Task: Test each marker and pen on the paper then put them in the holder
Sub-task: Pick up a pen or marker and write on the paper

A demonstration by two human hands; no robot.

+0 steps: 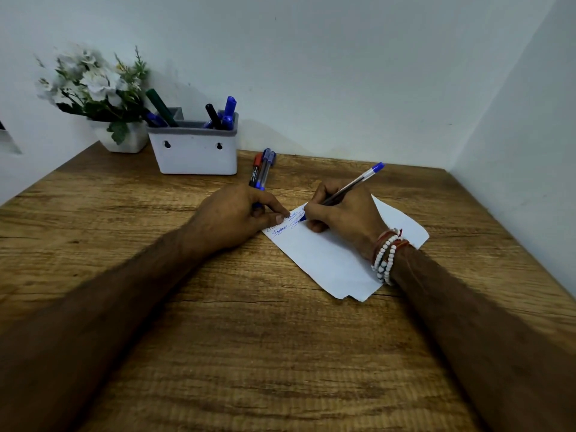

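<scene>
My right hand (343,213) grips a blue ballpoint pen (355,182), its tip touching the white paper (327,260) near blue scribbles at the sheet's far corner. My left hand (237,213) is closed around a bundle of pens and a marker (261,168) that stick out toward the wall, while its fingertips press the paper's corner. A white holder with a grey rim (196,151) stands at the back left of the wooden desk (249,338), with several markers and pens (221,115) standing in it.
A white pot of artificial white flowers (103,98) stands left of the holder against the wall. White walls close the desk at the back and on the right. A bead bracelet is on my right wrist.
</scene>
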